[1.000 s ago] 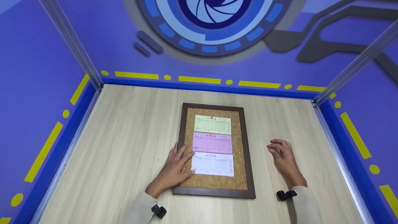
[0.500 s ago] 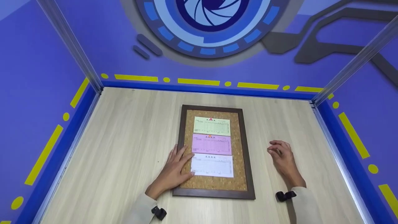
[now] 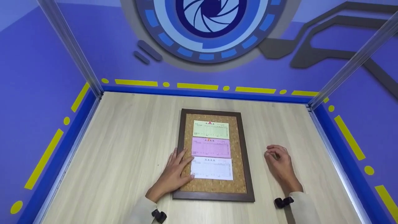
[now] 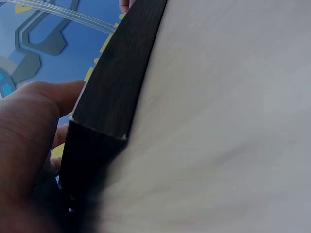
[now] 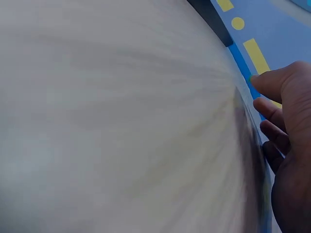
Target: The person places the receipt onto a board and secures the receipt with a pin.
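Note:
A framed cork board (image 3: 214,186) lies on the table, with three printed slips one above another. A red pin (image 3: 210,123) is at the top of the green slip (image 3: 211,130), and an orange pin (image 3: 208,139) at the top of the pink slip (image 3: 211,147). The white slip (image 3: 212,168) lies lowest, with no pin showing on it. My left hand (image 3: 172,174) spreads over the board's left frame, thumb and index fingertips at the white slip's left edge. Right of the board, my right hand (image 3: 281,163) pinches a small green pin (image 5: 252,78), mostly hidden by the fingers.
The light wooden table (image 3: 130,130) extends around the board. Blue printed walls (image 3: 199,74) close it in at the back and both sides, with metal posts (image 3: 79,59) in the corners. Each sleeve carries a black wrist camera (image 3: 159,215).
The head view has tilted up slightly, so the board and table appear lower. My right hand has edged slightly left; my left hand stays on the board.

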A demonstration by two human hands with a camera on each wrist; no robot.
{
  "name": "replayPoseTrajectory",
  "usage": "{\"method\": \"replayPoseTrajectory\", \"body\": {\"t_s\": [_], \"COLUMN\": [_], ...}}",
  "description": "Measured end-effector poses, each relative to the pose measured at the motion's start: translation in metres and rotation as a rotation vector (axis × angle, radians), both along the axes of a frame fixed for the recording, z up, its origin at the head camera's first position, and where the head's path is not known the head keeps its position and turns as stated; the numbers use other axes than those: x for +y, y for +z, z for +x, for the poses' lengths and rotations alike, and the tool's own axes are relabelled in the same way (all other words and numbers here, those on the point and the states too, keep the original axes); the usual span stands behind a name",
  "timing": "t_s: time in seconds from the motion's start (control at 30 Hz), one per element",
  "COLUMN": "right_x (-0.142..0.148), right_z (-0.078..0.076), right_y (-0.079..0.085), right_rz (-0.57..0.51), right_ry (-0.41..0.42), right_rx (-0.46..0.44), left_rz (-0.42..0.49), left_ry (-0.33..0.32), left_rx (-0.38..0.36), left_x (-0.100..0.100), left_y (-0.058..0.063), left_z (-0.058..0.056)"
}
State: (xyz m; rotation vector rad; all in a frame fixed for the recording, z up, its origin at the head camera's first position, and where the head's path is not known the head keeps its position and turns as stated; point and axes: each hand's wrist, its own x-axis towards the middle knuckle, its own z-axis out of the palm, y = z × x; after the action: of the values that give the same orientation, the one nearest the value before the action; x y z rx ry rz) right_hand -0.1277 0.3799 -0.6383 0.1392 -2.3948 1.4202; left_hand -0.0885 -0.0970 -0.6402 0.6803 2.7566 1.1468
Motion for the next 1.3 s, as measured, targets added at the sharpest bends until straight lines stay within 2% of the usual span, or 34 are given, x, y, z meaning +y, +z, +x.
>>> {"method": "replayPoseTrajectory", "body": {"t_s": [0.1,0.27,0.6,0.83,1.13,1.3], "right_x": [-0.011,-0.012,-0.033,-0.044,-0.059,-0.068], "right_z": [0.003,-0.007,-0.013,-0.017,-0.020,-0.019], "right_y": [0.005,-0.006,0.003,0.004,0.006,0.011], "right_rz": [0.027,0.073,0.087,0.121,0.151,0.159], "right_ry": [0.010,0.054,0.230,0.261,0.275,0.271], "right_rx": [0.031,0.062,0.143,0.104,0.134,0.035], "left_rz": [0.007,0.010,0.018,0.014,0.017,0.028], "left_ry": [0.001,-0.001,-0.002,-0.007,-0.013,-0.016], "left_rx": [-0.001,0.005,-0.008,0.016,0.016,-0.010], "left_x": [-0.001,-0.001,0.000,-0.001,-0.002,-0.002], "left_y": [-0.002,-0.006,-0.007,-0.006,-0.003,-0.002], "left_z": [0.001,0.002,0.003,0.002,0.000,0.000]}}
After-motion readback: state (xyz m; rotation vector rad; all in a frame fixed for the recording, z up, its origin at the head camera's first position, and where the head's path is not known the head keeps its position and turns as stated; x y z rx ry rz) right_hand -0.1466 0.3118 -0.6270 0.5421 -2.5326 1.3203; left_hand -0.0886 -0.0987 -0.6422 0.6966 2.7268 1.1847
